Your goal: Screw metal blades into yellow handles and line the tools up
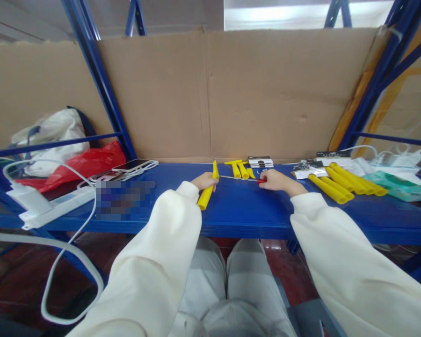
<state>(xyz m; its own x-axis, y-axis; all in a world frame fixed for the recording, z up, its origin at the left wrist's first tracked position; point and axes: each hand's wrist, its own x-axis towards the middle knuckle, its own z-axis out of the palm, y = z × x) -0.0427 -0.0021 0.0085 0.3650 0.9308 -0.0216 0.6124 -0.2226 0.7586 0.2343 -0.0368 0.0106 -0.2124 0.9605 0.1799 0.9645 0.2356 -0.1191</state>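
the left hand (pixel 204 181) was closed around a yellow tubular handle (pixel 206 196), held over the blue tabletop (pixel 245 206) with its wider end toward the person and its narrow end pointing toward the back. the right hand (pixel 275 179) gripped a red-handled tool (pixel 262 180), probably a screwdriver, whose thin metal shaft ran across to the left hand; its tip seemed to meet the handle, though that spot was too small to confirm. by this pose, work on this one piece appeared under way and not yet complete. behind and between the hands lay a small group of yellow t-shaped pieces (pixel 236 169), near a stack of black-and-white packets (pixel 260 162). well to the right of the right hand, a row of yellow tubes (pixel 331 189) lay side by side, next to a black-and-white card (pixel 308 167). at least one piece in the back group had a crosspiece, while i could make out none on the tubes, which might have marked different stages. neither group was in a hand, and whether those pieces were finished or waiting, i could not tell.
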